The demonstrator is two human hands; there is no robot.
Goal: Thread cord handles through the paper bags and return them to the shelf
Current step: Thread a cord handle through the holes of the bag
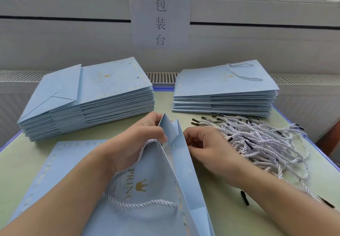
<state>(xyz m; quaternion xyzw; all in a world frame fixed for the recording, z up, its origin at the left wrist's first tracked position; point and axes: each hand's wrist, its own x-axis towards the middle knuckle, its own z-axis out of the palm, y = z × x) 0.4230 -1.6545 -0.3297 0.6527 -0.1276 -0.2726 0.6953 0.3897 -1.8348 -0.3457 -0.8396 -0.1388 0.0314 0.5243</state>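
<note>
A: From the head view, why is the paper bag (160,189) propped open on the table (239,208)?

B: So its punched holes can be reached. The left hand (136,143) pinches the bag's top edge, with a cord handle (139,203) trailing beneath it.

A: And the right hand (207,149)?

B: Its fingers curl against the other panel; whether they grip anything cannot be told. The loose cords (257,141) lie just beside it, between unthreaded stack (88,95) and finished stack (224,92).

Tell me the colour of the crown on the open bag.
Gold, shown in the head view: crown.
</note>
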